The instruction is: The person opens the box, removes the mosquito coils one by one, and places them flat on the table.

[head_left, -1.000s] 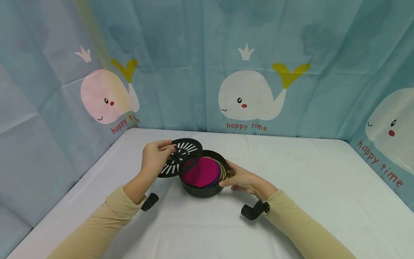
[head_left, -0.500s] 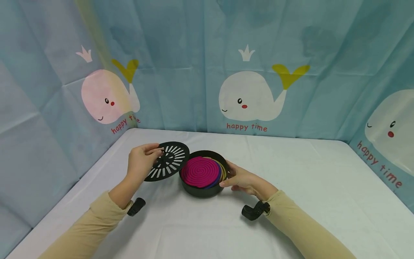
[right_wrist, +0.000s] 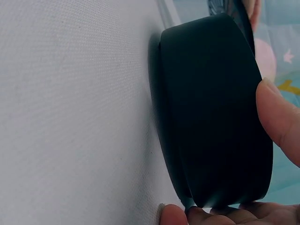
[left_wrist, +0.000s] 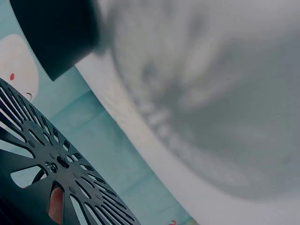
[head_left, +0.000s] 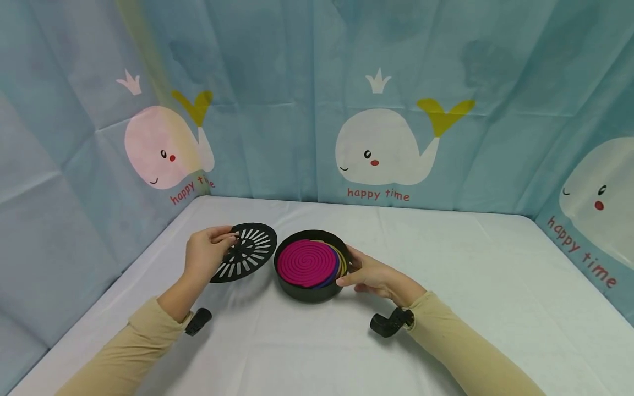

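slotted lid (head_left: 244, 252) now shifted clear of the round black box (head_left: 308, 295), baring its magenta spiral coil (head_left: 306, 263)
left hand (head_left: 202, 254): fingers pinching lid; right hand (head_left: 370, 273): fingers clamped on box

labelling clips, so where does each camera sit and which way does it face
Head: on the head, facing forward and down at slotted lid and black container; left hand, right hand, sleeves show.
Left wrist: on that wrist, facing past the lid to table; a fingertip shows.
Right wrist: on that wrist, facing the container's side; its fingers show.
Shared by head and right wrist: the container.
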Demonstrator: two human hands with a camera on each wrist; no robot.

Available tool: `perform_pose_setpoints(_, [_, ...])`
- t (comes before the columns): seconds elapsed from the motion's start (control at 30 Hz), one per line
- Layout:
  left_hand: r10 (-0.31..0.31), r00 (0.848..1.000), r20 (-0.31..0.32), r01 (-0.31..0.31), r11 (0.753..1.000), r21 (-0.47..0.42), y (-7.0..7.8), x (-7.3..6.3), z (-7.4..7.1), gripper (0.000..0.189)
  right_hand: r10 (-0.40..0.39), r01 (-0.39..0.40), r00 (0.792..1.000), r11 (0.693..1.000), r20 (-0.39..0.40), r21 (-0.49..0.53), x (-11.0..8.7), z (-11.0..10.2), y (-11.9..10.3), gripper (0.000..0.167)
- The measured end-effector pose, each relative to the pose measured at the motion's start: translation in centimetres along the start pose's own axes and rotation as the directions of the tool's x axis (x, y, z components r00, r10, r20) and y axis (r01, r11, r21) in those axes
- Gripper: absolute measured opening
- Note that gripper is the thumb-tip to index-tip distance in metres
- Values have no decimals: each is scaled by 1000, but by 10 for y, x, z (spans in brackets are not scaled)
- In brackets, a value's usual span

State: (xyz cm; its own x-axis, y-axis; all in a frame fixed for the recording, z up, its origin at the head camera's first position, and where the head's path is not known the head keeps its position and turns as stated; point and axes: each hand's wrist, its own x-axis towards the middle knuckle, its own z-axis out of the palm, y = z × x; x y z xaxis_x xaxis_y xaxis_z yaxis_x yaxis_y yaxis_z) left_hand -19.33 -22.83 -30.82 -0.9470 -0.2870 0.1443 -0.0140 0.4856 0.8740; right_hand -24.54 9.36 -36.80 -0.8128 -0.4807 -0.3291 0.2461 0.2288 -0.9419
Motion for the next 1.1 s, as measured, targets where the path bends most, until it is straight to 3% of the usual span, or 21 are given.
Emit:
perform_pose_setpoints(0.23, [11,1000,-8,-11,1000,3,-12,7,1,33,-8,8,1000,1000,17,-4,-1,-1,-1,102])
perform_pose_setpoints(1.1, [-31,995,89,20,991,130,-40,22,6,31,-4,4,1000,1000,5,-10,-1,-1,-1,103])
